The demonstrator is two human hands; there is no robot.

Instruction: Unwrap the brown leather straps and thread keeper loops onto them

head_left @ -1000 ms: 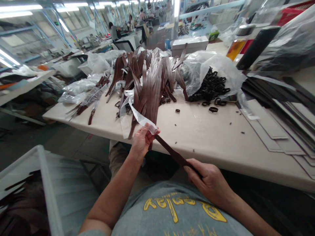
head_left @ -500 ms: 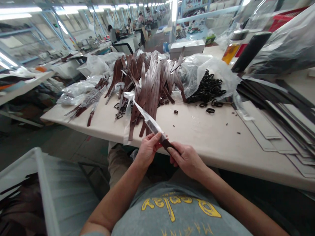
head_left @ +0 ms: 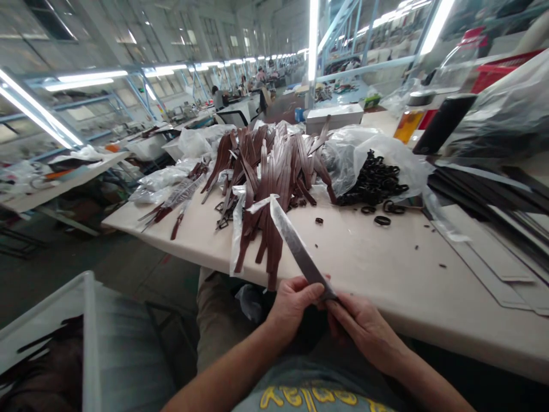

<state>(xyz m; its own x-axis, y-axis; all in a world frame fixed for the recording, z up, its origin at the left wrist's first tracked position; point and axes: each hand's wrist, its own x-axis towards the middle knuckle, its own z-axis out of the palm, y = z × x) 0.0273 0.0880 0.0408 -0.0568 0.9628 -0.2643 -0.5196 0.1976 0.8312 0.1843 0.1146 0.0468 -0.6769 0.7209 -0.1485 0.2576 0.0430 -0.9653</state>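
A dark brown strap (head_left: 305, 262) lies inside a long clear plastic sleeve (head_left: 281, 220), slanting up and left over the table's front edge. My left hand (head_left: 294, 303) pinches the sleeve and strap between thumb and fingers. Close beside it, my right hand (head_left: 366, 329) is closed round the strap's lower end, which its fingers mostly hide. Beyond the sleeve's limp tip is a heap of brown straps (head_left: 268, 166). Another plastic sleeve (head_left: 237, 234) hangs at the heap's left side.
Black loops (head_left: 371, 183) spill from a plastic bag (head_left: 412, 163) on the table (head_left: 343, 257). Flat dark and pale strips (head_left: 484, 257) lie at right, near a black bottle (head_left: 446, 123). A white bin (head_left: 92, 332) holding brown pieces stands at lower left. People sit far back.
The strap is further inside the sleeve, with more of its dark length behind the plastic. My view has tilted up, so the table and hands sit lower.
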